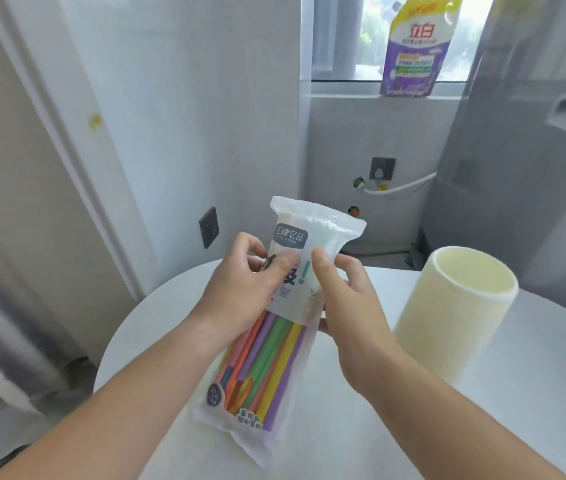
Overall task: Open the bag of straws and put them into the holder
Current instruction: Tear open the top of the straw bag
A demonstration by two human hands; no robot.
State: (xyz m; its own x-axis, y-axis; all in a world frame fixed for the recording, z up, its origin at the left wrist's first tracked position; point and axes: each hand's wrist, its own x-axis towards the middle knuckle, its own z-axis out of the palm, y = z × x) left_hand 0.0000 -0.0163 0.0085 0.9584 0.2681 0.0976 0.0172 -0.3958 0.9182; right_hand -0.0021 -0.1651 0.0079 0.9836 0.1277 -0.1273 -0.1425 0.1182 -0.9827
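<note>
A sealed plastic bag of straws [267, 362] stands tilted above the white round table [413, 427], its lower end near the tabletop. Orange, purple, green and yellow straws show through its clear lower half. My left hand [243, 292] grips the bag's upper part from the left, thumb on the printed front. My right hand [340, 296] grips it from the right, thumb pressed on the front near the neck. The top seal [319, 220] is closed. A cream ribbed cylindrical holder [454, 313] stands open-topped to the right, apart from my hands.
A purple and yellow refill pouch [413, 46] leans on the window sill behind. A grey appliance [524, 168] stands at the right. A white wall with a dark socket [209, 227] is left of the table, and a grey curtain [4, 323] hangs at far left.
</note>
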